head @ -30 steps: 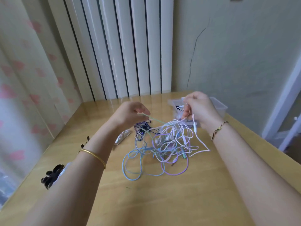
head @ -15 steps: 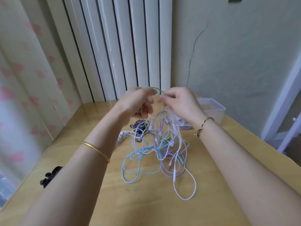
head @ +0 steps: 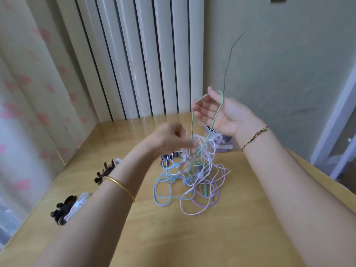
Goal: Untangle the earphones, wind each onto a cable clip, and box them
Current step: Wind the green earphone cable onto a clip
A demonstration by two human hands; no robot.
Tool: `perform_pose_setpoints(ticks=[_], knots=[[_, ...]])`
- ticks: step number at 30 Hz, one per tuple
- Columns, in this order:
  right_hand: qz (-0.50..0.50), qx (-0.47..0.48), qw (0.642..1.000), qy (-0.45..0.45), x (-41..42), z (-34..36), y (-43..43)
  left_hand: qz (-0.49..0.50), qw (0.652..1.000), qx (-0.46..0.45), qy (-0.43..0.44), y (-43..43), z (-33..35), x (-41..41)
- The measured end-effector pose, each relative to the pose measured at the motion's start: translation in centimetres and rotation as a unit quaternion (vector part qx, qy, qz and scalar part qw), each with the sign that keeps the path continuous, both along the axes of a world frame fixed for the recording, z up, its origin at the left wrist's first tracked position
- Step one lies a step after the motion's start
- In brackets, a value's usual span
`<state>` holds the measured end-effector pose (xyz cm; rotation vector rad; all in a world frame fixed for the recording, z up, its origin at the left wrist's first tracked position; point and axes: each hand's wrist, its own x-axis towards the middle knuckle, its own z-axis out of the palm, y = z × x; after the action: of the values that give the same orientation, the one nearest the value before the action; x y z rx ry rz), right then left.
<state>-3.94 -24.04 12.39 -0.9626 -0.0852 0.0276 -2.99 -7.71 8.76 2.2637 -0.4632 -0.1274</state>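
— What are our hands doing?
— We are holding our right hand (head: 221, 114) up, palm released and fingers relaxed, with a loop of green cable (head: 217, 112) hanging over it. Our left hand (head: 169, 138) is blurring beside the top of the tangle, so we cannot tell whether it is gripping anything.
— And the earphones (head: 192, 170)?
— They are lying in a knot of blue, white and purple cable on the counter (head: 212, 237), below and between our hands, with the green cable rising from them.
— What are we seeing around them?
— A clear box (head: 225, 146) is sitting just behind our right wrist. Black cable clips (head: 104, 171) are lying left of our left forearm, near the counter's edge. White vertical slats (head: 144, 54) are standing beyond, a cracked wall (head: 279, 64) to their right and a pink-patterned curtain (head: 23, 93) on the left.
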Motion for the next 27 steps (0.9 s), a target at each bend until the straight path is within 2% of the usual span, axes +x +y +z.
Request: perform_pose_setpoints(ticks=[2, 3, 6, 11, 13, 16, 18, 20, 21, 23, 25, 27], knots=[[0.026, 0.009, 0.999, 0.017, -0.2, 0.0, 0.2, 0.024, 0.991, -0.096, -0.095, -0.7, 0.3, 0.3], [0.034, 0.012, 0.999, 0.019, -0.3, 0.1, 0.3, -0.003, 0.989, -0.089, -0.118, -1.0, 0.2, 0.6], [0.037, 0.019, 0.999, 0.014, -0.8, 0.9, 0.3, -0.070, 0.987, 0.052, -0.137, -1.3, -0.7, 1.5], [0.060, 0.159, 0.985, 0.030, -1.7, 2.7, -1.5, -0.032, 0.984, 0.153, -0.083, -1.3, -3.1, 2.3], [0.092, 0.169, 0.981, 0.030, -2.1, 2.5, -2.3, 0.007, 0.977, 0.193, -0.089, -1.1, -3.6, 2.6], [0.086, 0.126, 0.988, 0.007, -2.9, 1.5, -3.8, 0.109, 0.972, 0.199, -0.059, 0.0, -4.3, 3.5], [0.054, 0.045, 0.997, 0.012, -3.5, 0.3, -5.3, 0.150, 0.985, 0.083, 0.015, 0.9, -4.8, 3.9], [-0.003, -0.142, 0.990, 0.010, -3.7, -1.7, -6.6, 0.176, 0.981, -0.042, 0.066, 1.4, -5.0, 3.8], [-0.025, -0.281, 0.959, 0.011, -3.7, -3.0, -6.9, 0.190, 0.976, -0.078, 0.072, 1.5, -4.9, 3.7], [-0.012, -0.521, 0.852, 0.041, -3.8, -5.5, -6.9, 0.206, 0.964, -0.145, 0.083, 1.1, -4.4, 3.3], [0.040, -0.636, 0.768, 0.060, -3.6, -7.0, -6.5, 0.207, 0.955, -0.191, 0.090, 0.5, -3.9, 3.0], [-0.002, -0.705, 0.709, 0.029, -3.4, -7.1, -5.8, 0.191, 0.958, -0.192, 0.089, -0.1, -3.3, 2.5]])
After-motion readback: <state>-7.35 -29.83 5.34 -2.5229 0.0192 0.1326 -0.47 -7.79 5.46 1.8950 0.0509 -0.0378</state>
